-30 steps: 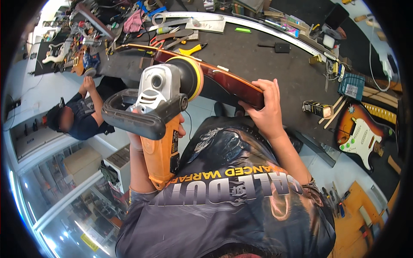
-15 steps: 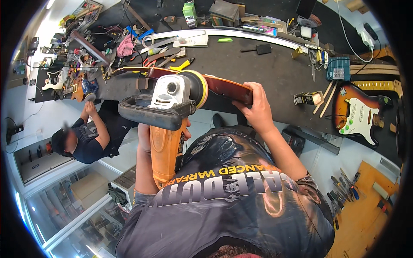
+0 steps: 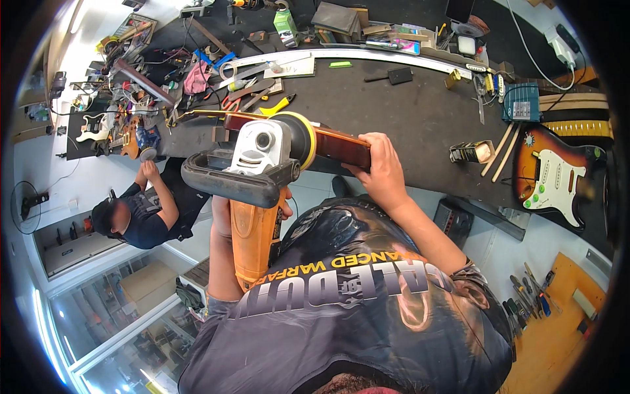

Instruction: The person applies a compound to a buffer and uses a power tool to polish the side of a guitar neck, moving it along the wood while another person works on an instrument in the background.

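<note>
My left hand is closed round the orange body of a power polisher, its fingertips showing on the right side of the grip. The polisher stands nearly upright, with a silver head and a black loop handle in front. Its round yellow-edged pad is against or very close to a glossy reddish-brown guitar; contact is hidden. My right hand grips the guitar's right end, fingers over the top edge. The guitar's slim neck runs left, partly behind the polisher, at the near edge of the bench.
A dark workbench spans ahead, with yellow-handled pliers and a black brush-like tool on it. At right lie a sunburst guitar body, two sticks and a can. Another person works at the left.
My right hand and the guitar's right end have shifted slightly left and nearer to me. The polisher stays almost in place. My view has turned a little.
</note>
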